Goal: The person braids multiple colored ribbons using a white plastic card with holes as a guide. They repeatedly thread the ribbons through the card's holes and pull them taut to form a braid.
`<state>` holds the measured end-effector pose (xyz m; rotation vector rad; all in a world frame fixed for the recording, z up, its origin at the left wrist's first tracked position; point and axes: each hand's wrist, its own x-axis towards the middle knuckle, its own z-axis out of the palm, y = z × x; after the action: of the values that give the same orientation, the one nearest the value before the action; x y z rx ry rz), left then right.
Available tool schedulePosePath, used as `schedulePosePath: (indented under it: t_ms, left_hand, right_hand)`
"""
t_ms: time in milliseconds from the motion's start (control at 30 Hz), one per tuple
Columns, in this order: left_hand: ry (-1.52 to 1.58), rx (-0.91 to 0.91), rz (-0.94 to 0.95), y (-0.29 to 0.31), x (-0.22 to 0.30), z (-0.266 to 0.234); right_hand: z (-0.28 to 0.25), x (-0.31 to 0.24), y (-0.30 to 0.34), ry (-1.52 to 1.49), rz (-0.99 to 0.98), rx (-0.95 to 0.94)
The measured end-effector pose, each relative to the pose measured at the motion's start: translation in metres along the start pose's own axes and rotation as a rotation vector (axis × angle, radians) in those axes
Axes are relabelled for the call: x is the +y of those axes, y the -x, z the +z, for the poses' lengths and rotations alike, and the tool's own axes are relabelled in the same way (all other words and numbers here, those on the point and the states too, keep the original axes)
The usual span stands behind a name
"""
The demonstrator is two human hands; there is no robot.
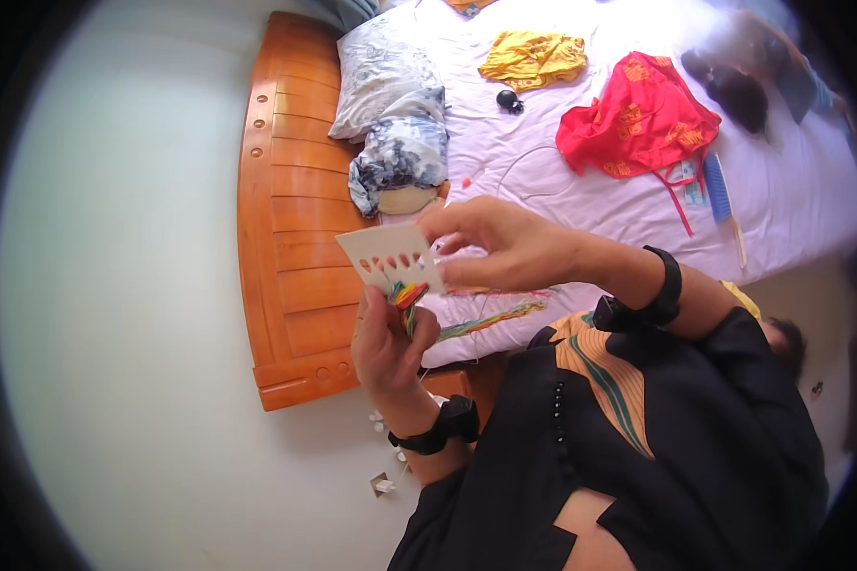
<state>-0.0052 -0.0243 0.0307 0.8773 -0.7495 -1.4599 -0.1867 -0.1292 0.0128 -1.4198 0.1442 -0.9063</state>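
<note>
A white card (379, 249) with a row of holes is held up in front of me, tilted. Colourful thread strands (408, 293), red, yellow and green, bunch at its lower edge. My left hand (386, 343) is closed round the bunch and the card's lower edge. My right hand (505, 243) reaches in from the right, its fingers bent at the card's right edge; the fingertips are partly hidden behind the card. Long multicoloured strands (493, 322) trail to the right below my right hand, over the bed's edge. Each wrist wears a black band.
The bed with a pale sheet (505, 143) lies beyond my hands, its wooden headboard (305, 209) to the left. Pillows (386, 76), a yellow cloth (533, 59), a red garment (638, 119), a small black round object (508, 100) and a blue comb-like object (717, 186) lie on it.
</note>
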Motion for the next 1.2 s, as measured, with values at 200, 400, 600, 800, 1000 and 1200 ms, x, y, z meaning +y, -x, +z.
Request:
schedulePosePath:
  t_ms: [200, 400, 600, 800, 1000, 1200]
  left_hand:
    - [-0.289, 0.087, 0.125, -0.014, -0.001, 0.011]
    - [-0.324, -0.009, 0.071, -0.017, -0.002, 0.019]
    - [-0.361, 0.181, 0.122, -0.027, -0.016, 0.014]
    - [-0.34, 0.084, 0.335, -0.034, -0.013, 0.022]
    - [-0.281, -0.012, 0.272, -0.039, -0.019, 0.017]
    - [-0.332, 0.007, 0.269, -0.048, -0.026, 0.018]
  right_hand:
    - [-0.012, 0.007, 0.0, -0.025, 0.065, 0.086]
    - [-0.006, 0.009, -0.012, 0.098, -0.037, 0.213]
    - [-0.01, -0.006, -0.017, 0.53, -0.366, 0.284]
    - [-0.011, -0.018, -0.009, 0.593, -0.119, 0.061]
    - [-0.011, -0.012, -0.009, 0.374, -0.083, 0.048]
    - [-0.014, -0.01, -0.009, 0.449, -0.136, 0.023]
